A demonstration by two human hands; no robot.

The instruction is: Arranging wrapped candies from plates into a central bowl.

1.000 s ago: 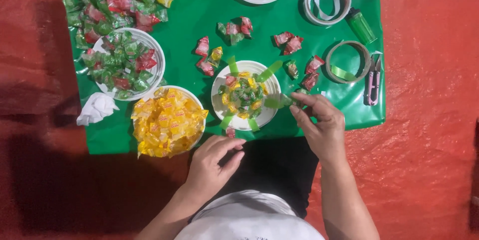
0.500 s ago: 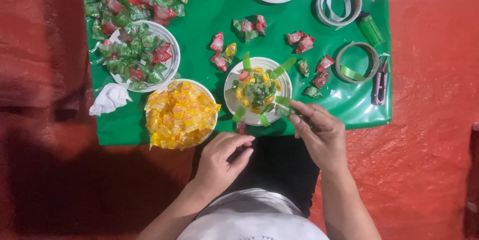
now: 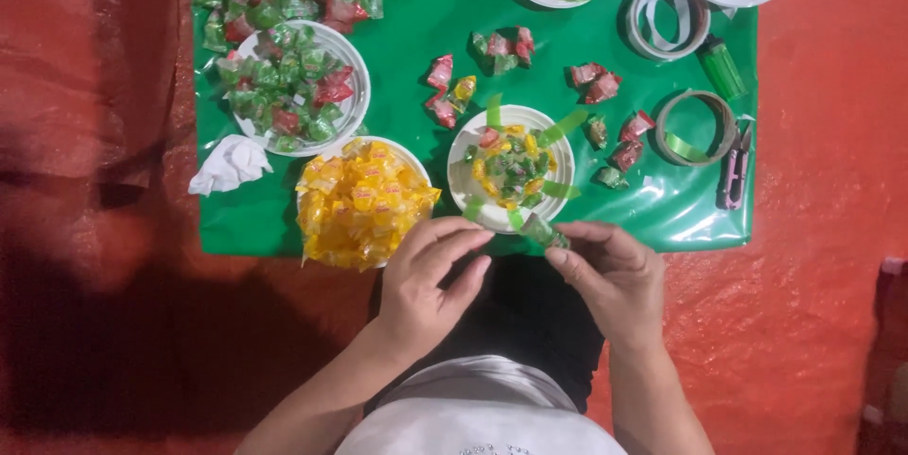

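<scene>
- Step in hand, as I read it: building the candy arrangement on the white plate (image 3: 470, 192) just ahead of both hands; green tape strips (image 3: 562, 126) fan out from its rim, wrapped sweets piled in the middle.
- Right hand (image 3: 610, 275): fingers curled, thumb and fingertips pinched on a small green-wrapped candy (image 3: 543, 231), held at the plate's near edge, just ahead-left of the knuckles.
- Left hand (image 3: 432, 277): half open, fingers loosely bent, holds nothing that I can see; fingertips sit near the plate's near-left rim, beside the heap of yellow candies (image 3: 361, 201) just ahead-left of it.
- Next move likely calls for a fine pinch: seat the candy against a tape strip at the rim without knocking the centre pile; left hand is well placed to steady the plate.
- Farther ahead-left of the left hand: plate of green and red candies (image 3: 295, 86). Ahead-right of the right hand: tape roll (image 3: 695, 128), small pink cutter (image 3: 735, 171).
- Versus half a second ago: both hands sit closer together at the plate's near edge; left hand has moved up from the lap toward the rim. The right-hand pinch is unchanged. Plates, heap and tape roll lie the same relative to each other.
</scene>
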